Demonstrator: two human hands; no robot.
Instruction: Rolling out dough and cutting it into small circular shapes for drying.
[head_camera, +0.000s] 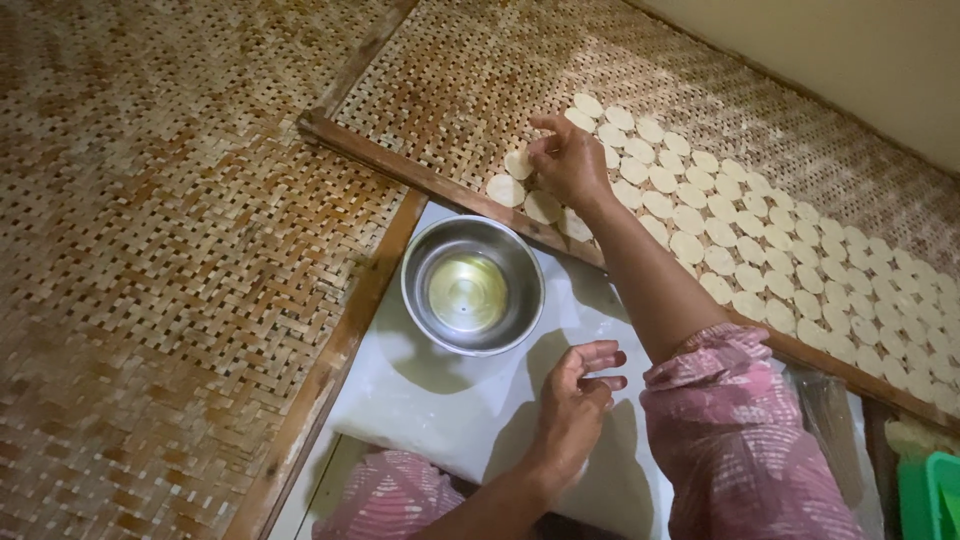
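My right hand (572, 165) reaches out over a woven bamboo tray (470, 70), and its fingertips pinch a pale round disc (518, 163) at the left end of the rows. Several rows of the same pale discs (720, 235) run across the tray towards the right. My left hand (578, 395) hovers above a white board (420, 400) with its fingers loosely curled and nothing in it. A steel bowl (472, 285) holding a little clear liquid stands on the board between my two hands.
A second woven bamboo tray (160, 250) with a wooden frame (330, 370) lies to the left. A green plastic container (930, 495) shows at the bottom right corner. A pale wall (860, 50) runs along the top right.
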